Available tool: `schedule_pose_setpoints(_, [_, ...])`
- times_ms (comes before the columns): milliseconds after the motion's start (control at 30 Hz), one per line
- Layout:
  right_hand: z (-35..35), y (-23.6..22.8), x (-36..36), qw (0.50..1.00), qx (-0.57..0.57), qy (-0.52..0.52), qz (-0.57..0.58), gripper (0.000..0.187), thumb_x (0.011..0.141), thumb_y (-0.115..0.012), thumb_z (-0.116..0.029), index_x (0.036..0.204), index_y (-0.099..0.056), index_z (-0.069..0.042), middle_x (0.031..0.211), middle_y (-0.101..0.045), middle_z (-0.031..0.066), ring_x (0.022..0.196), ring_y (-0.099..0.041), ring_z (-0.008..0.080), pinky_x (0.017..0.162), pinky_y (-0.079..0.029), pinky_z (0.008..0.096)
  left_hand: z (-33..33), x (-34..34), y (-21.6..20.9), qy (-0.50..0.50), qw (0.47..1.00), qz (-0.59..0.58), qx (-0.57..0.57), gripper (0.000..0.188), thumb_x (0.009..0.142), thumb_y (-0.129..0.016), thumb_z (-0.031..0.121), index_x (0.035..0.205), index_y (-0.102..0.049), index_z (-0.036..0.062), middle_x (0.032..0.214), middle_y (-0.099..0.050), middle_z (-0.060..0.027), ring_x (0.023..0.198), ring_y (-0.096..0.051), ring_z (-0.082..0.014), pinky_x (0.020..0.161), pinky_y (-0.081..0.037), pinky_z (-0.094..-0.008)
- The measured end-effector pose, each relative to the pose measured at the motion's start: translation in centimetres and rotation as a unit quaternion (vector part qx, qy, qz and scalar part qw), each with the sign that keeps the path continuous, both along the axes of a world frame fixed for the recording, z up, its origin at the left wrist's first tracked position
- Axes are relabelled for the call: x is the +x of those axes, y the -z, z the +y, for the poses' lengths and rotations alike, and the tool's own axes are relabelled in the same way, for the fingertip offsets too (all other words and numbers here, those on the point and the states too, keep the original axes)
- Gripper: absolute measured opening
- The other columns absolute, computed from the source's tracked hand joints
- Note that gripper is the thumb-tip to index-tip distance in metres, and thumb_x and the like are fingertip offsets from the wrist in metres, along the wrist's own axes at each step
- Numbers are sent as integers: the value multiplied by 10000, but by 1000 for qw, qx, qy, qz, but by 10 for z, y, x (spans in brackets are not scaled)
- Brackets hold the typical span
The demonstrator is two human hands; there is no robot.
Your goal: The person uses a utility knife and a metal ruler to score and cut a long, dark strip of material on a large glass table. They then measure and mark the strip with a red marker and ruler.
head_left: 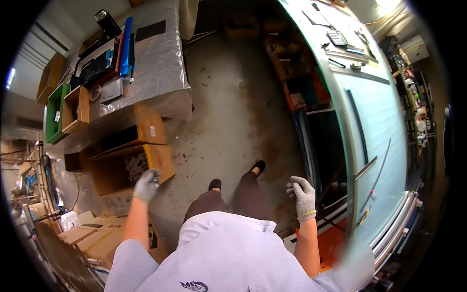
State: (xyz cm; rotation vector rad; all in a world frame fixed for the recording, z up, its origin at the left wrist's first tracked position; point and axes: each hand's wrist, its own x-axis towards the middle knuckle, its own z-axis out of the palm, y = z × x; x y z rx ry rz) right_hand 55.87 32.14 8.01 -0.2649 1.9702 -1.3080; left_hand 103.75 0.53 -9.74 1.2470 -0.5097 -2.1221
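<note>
My left hand (pixel 146 187), in a grey knit glove, is at the open cardboard box (pixel 163 160) on the left. Its fingers are curled round a small dark thing (pixel 155 180) that I cannot make out. Inside that box lies a heap of small grey pieces (pixel 136 165). My right hand (pixel 303 197), gloved alike, hangs in the air left of the glass-topped table (pixel 379 112). Its fingers are loosely bent and apart, with nothing visible in them.
A plastic-covered table (pixel 160 63) at the left carries a green bin (pixel 57 113), a cardboard tray (pixel 77 109), a black bottle (pixel 107 23) and a blue strip (pixel 126 46). Dark strips (pixel 357 124) lie on the glass. Closed cartons (pixel 104 238) stand at lower left.
</note>
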Motion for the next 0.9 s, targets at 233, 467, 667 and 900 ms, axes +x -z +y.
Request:
schedule_pose_setpoints(233, [-4, -18, -8, 999, -16, -22, 45, 232, 1012, -623, -105, 1200, -709, -2, 972, -745, 82, 807, -680, 117, 752, -540, 255, -53, 155, 66, -61, 625, -773, 93, 1063, 846, -497, 880, 1649, -277, 219, 1707, -148, -241, 1505, -291, -516, 1189, -292, -663])
schedule_pose_setpoints(467, [22, -9, -20, 998, -4, 59, 32, 246, 1021, -621, -129, 1222, -696, -8, 1004, -739, 93, 865, -687, 131, 797, -555, 279, -50, 26, 73, 132, 526, -840, 15, 764, 951, -539, 708, 1533, -497, 215, 1564, -491, -143, 1332, -545, -448, 1057, -486, -591])
schedule_pose_setpoints(667, [85, 40, -124, 935, -1, 313, 166, 226, 969, -673, -136, 1162, -696, -21, 963, -735, 89, 823, -685, 161, 759, -548, 305, -92, -177, 118, 317, 641, -571, -404, 414, 973, -678, 278, 1251, -685, -29, 1169, -736, -234, 1073, -702, -371, 979, -533, -428])
schedule_pose_setpoints(900, [189, 80, -303, 747, 317, 502, 301, 443, 879, -777, -278, 1251, -625, -92, 1145, -642, 206, 1020, -671, 404, 894, -559, 493, 72, -637, -41, 379, 490, -214, -755, 415, 914, -717, 125, 1319, -651, 58, 1402, -602, -158, 1305, -551, -359, 1098, -454, -461])
